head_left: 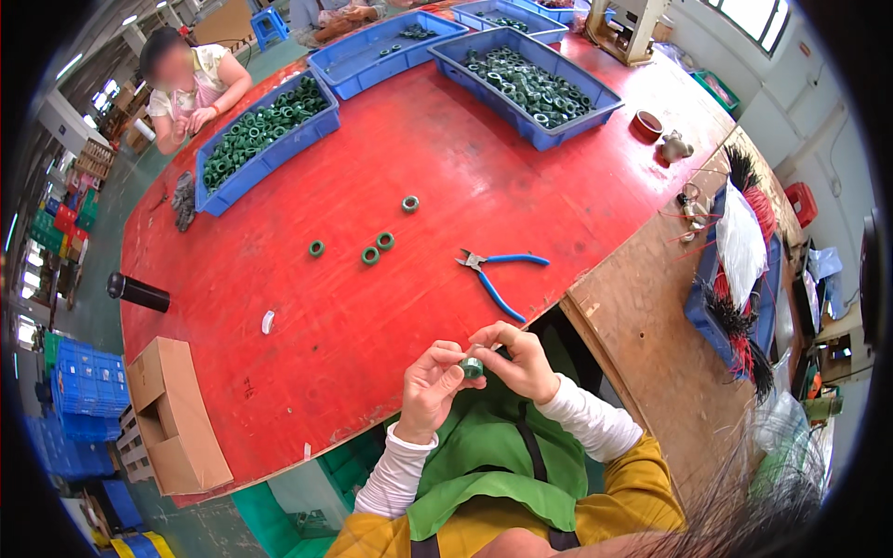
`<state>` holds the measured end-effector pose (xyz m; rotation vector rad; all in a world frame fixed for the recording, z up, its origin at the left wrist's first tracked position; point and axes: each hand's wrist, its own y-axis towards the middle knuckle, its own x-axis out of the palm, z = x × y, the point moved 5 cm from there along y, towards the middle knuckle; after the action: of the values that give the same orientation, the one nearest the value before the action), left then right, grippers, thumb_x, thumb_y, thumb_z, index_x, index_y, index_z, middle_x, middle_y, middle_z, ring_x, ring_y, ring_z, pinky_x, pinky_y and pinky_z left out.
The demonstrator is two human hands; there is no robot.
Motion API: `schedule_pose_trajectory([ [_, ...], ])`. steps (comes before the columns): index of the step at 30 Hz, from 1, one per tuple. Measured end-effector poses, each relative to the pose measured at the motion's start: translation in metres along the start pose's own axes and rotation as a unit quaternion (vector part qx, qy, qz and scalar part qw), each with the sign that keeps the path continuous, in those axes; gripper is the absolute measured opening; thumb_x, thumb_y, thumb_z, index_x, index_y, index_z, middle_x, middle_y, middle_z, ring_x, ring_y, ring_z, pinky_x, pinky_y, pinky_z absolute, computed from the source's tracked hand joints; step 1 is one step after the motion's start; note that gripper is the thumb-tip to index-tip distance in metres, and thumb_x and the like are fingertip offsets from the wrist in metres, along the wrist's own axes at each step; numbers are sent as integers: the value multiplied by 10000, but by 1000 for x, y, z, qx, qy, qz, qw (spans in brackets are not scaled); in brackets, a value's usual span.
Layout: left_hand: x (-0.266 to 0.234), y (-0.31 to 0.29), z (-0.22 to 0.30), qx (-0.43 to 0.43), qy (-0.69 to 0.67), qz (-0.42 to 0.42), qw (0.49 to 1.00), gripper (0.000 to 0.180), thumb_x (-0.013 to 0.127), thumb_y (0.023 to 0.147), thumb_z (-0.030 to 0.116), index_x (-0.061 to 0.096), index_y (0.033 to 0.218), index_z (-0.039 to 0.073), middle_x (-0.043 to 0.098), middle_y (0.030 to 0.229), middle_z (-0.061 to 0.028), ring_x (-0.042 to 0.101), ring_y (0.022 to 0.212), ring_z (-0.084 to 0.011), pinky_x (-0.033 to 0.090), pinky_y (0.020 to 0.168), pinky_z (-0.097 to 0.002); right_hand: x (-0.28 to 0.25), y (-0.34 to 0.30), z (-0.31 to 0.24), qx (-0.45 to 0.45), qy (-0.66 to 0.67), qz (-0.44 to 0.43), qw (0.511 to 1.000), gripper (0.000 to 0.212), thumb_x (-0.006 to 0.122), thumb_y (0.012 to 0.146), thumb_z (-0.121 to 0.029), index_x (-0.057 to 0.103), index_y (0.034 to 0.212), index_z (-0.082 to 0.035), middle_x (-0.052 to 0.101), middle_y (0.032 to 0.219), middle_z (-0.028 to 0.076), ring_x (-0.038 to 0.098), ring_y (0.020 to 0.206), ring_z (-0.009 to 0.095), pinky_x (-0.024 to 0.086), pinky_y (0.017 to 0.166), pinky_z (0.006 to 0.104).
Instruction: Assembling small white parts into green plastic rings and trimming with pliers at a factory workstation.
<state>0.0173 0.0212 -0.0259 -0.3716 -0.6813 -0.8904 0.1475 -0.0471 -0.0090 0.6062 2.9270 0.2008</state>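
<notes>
A small green ring [472,367] is held between my two hands, just off the near edge of the red table. My left hand [432,383] pinches it with thumb and fingers from the left. From the right, the fingertips of my right hand [517,361] close on its top edge; whether they also grip something small there, I cannot tell. Blue-handled cutting pliers [502,275] lie on the table beyond my right hand. Farther in, a pair of green rings [378,248] sits close together, with a single ring [316,248] to their left and another [410,204] behind.
Blue trays of green rings [530,84] line the far side, one tray [270,139] near a co-worker [191,88]. A black bottle [139,292] and an open cardboard box [177,418] stand left. At right, a blue bin [767,307] holds red and black wires. A tape roll [646,126] lies far right.
</notes>
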Motion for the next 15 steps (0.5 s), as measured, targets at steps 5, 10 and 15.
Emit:
schedule_pose_trajectory([
  [5, 0, 1, -6, 0, -3, 8, 1000, 122, 564, 901, 48, 583, 1016, 12, 502, 1081, -74, 640, 905, -241, 585, 767, -411, 3, -9, 13, 115, 166, 36, 979, 183, 577, 904, -62, 603, 1047, 49, 647, 870, 31, 595, 798, 87, 485, 729, 241],
  [10, 3, 0, -7, -4, -24, -7, 1000, 137, 553, 907, 49, 573, 1041, 26, 525, 1087, -82, 615, 971, -228, 578, 791, -408, 2, -14, 6, 25, 68, -5, 997, 220, 571, 906, -92, 616, 1088, 23, 631, 886, 79, 595, 793, 143, 484, 698, 285],
  [15, 1, 0, -11, -15, -53, 24, 998, 153, 539, 920, 55, 553, 1069, 26, 560, 1039, -77, 617, 932, -193, 565, 814, -395, 3, -15, -18, -138, -123, 31, 982, 207, 597, 843, -66, 631, 1033, 7, 601, 856, 121, 571, 765, 266, 476, 690, 328],
])
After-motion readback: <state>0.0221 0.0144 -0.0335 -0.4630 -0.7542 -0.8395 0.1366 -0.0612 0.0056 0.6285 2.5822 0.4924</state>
